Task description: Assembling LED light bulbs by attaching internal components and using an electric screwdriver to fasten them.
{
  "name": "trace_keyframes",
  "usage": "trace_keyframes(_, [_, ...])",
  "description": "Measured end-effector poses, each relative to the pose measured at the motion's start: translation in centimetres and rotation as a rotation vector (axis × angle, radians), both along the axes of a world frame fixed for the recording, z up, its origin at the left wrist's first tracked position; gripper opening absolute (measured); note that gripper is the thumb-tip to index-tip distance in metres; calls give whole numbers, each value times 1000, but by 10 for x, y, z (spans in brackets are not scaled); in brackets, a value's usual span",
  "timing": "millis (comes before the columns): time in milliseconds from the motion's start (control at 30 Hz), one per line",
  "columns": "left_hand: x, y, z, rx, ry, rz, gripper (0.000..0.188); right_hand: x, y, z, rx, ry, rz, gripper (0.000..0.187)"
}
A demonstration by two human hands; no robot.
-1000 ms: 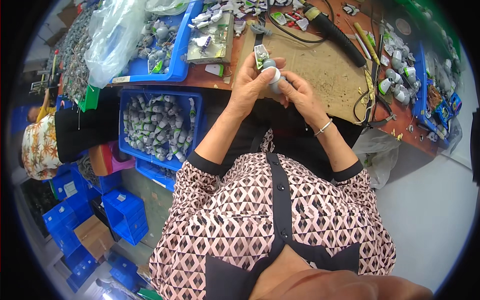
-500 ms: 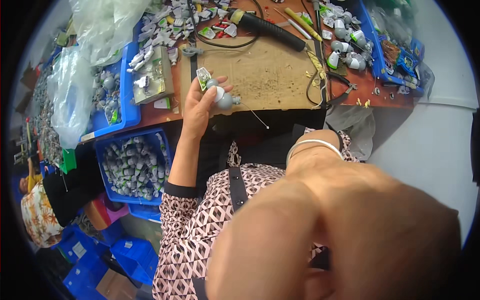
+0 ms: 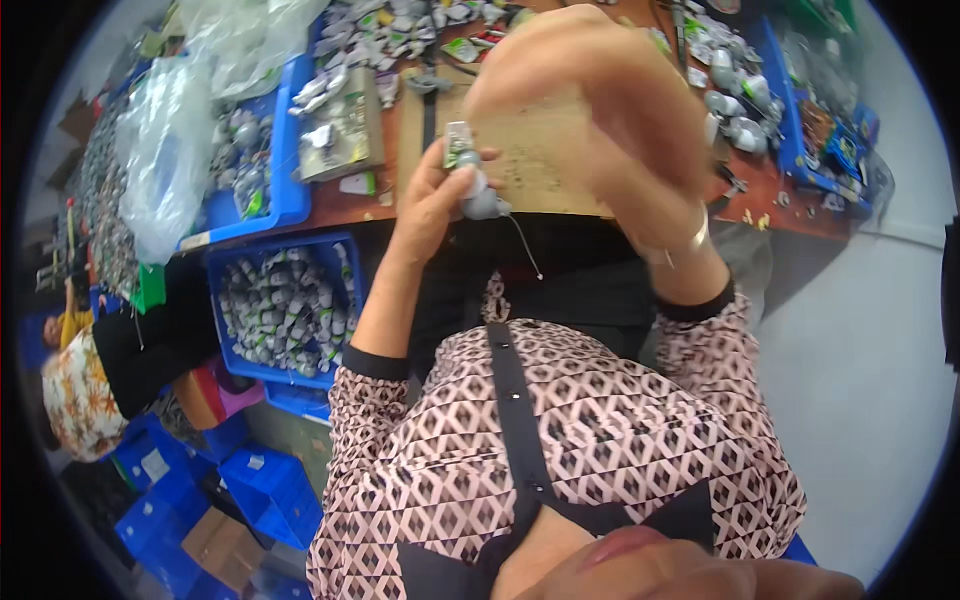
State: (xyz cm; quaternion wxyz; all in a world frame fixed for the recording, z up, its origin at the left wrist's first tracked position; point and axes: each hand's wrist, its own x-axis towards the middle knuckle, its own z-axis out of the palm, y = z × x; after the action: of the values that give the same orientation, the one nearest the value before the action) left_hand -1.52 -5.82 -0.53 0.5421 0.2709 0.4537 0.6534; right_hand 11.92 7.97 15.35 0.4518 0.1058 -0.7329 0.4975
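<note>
Over the near edge of a stained cardboard sheet (image 3: 535, 170), my left hand (image 3: 425, 205) is closed around a small grey-and-white bulb-shaped part (image 3: 482, 200). A clear cap with a bit of green sits at the part's upper end. From its lower end hangs a thin pale cord (image 3: 523, 245) with a tiny tip. My right hand (image 3: 610, 110) is raised close to the camera, above the sheet and apart from the part. Motion smears its fingers, so their shape and anything in them stay unclear. It hides much of the sheet's right side.
Blue trays (image 3: 294, 170) flank the work spot; the right one (image 3: 788, 110) holds mixed packets. Loose bulb-shaped parts (image 3: 745, 130) and pliers (image 3: 733, 182) lie on the right. A small box (image 3: 362, 130) stands left. Below, a blue bin (image 3: 285, 243) holds many parts. Another person (image 3: 85, 385) is far left.
My right arm has swung from low beside the camera up over the cardboard sheet. The left hand keeps the bulb-shaped part; the whole view has shifted a little.
</note>
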Motion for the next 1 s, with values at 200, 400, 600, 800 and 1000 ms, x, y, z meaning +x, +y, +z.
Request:
trace_keyframes(200, [2, 2, 10, -20, 113, -75, 50, -3, 44, -86, 334, -720, -229, 23])
trace_keyframes(400, [3, 4, 11, -2, 210, -92, 47, -15, 46, -101, 206, -1031, -36, 27])
trace_keyframes(600, [3, 2, 16, 4, -71, -151, 46, -11, 30, -113, -150, -934, 99, 23])
trace_keyframes(800, [0, -3, 14, 16, -149, -174, 45, -9, 13, -122, 529, -503, -375, 9])
trace_keyframes(1000, [6, -2, 5, -40, 58, -128, 39, -9, 6, -125, 407, -586, -459, 16])
